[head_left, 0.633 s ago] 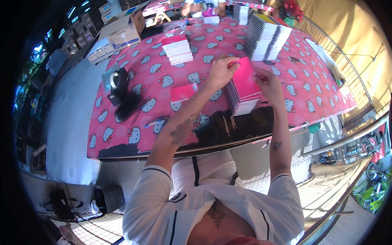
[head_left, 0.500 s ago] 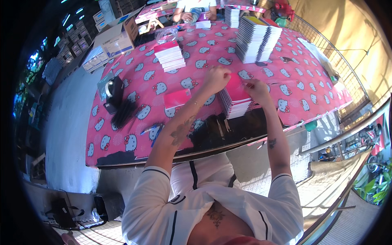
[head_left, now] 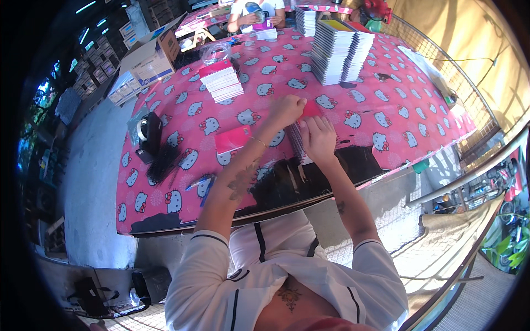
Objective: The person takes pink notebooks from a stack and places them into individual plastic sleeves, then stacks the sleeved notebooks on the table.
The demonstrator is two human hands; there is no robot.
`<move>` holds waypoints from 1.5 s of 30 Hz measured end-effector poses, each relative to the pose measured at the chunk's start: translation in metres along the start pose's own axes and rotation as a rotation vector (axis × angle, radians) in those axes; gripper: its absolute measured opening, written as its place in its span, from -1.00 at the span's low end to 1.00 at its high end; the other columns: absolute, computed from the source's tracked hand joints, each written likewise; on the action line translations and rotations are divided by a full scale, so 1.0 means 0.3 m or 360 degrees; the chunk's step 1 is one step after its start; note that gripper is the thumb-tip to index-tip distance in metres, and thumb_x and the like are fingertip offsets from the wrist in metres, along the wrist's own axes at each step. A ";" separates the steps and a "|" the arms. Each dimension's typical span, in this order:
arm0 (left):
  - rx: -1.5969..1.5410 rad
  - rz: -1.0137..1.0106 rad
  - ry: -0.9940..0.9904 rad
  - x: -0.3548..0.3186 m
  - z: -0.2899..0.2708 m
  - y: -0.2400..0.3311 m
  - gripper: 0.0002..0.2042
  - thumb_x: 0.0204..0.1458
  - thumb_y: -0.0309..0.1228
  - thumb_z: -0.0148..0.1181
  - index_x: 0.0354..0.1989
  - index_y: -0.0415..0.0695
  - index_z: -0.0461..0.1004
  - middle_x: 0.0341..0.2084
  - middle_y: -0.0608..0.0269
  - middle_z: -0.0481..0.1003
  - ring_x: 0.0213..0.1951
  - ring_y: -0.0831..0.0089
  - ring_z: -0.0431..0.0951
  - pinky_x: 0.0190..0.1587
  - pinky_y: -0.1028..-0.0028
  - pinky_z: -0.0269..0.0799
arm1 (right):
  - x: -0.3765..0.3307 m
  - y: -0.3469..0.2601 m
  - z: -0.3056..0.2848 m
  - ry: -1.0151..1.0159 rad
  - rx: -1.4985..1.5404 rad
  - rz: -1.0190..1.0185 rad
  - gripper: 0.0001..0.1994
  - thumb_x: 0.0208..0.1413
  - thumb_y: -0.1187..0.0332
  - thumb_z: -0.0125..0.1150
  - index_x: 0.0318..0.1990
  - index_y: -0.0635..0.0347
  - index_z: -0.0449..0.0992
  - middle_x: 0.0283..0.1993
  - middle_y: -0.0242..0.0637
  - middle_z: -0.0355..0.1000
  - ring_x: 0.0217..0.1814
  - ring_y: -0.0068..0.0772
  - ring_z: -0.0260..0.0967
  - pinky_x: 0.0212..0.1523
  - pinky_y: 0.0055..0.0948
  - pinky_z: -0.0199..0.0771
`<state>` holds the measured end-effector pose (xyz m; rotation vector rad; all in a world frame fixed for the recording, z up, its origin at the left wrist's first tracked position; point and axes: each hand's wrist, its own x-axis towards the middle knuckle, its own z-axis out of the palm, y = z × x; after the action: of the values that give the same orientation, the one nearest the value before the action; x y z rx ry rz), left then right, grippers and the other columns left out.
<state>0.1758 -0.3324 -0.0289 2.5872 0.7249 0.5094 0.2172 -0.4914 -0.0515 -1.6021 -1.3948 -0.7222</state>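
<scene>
Pink surface [head_left: 414, 113]: your right hand [head_left: 319, 137] is now lying open, part-covering the notebook stack [head_left: 297, 143]; left hand [head_left: 287, 111] curling, grip unclear.

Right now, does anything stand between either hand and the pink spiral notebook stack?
Nothing visible does: the right hand lies over the pink spiral notebook stack, and the left hand is at its far left corner. The flat pink booklet lies off to the left.
</scene>
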 end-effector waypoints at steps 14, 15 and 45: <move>0.0686 0.0405 0.0490 -0.603 -0.075 -0.543 -0.75 0.04 -0.41 0.23 -0.09 -0.16 0.52 -0.18 0.07 0.57 -0.15 0.17 0.60 -0.17 0.28 0.56 | -0.008 -0.194 -0.105 -0.0213 0.0631 0.0115 -0.75 0.05 0.56 0.21 -0.07 0.21 0.54 -0.15 -0.19 0.48 -0.11 -0.06 0.44 -0.04 -0.20 0.41; 0.0807 0.0443 0.0568 -0.634 -0.053 -0.576 -0.76 0.02 -0.42 0.22 -0.11 -0.16 0.51 -0.18 0.08 0.57 -0.15 0.17 0.60 -0.18 0.29 0.56 | -0.040 -0.237 -0.090 -0.0386 0.0894 0.0238 -0.72 0.05 0.56 0.23 -0.04 0.22 0.53 -0.13 -0.18 0.48 -0.07 -0.07 0.44 0.01 -0.20 0.39; 0.0021 -0.0060 0.0908 -0.946 -0.231 -0.331 -0.69 0.13 -0.50 0.19 0.07 -0.17 0.48 -0.42 0.04 0.44 -0.39 0.09 0.48 -0.34 0.17 0.39 | -0.333 -0.244 0.110 -0.1029 0.1713 0.1135 -0.76 0.11 0.51 0.32 -0.06 0.30 0.55 -0.14 -0.39 0.47 -0.06 -0.61 0.37 0.02 -0.58 0.35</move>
<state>-0.1218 -0.3927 -0.0827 2.4403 0.9485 1.2584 0.1220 -0.5094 -0.1351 -1.2607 -1.1297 0.9157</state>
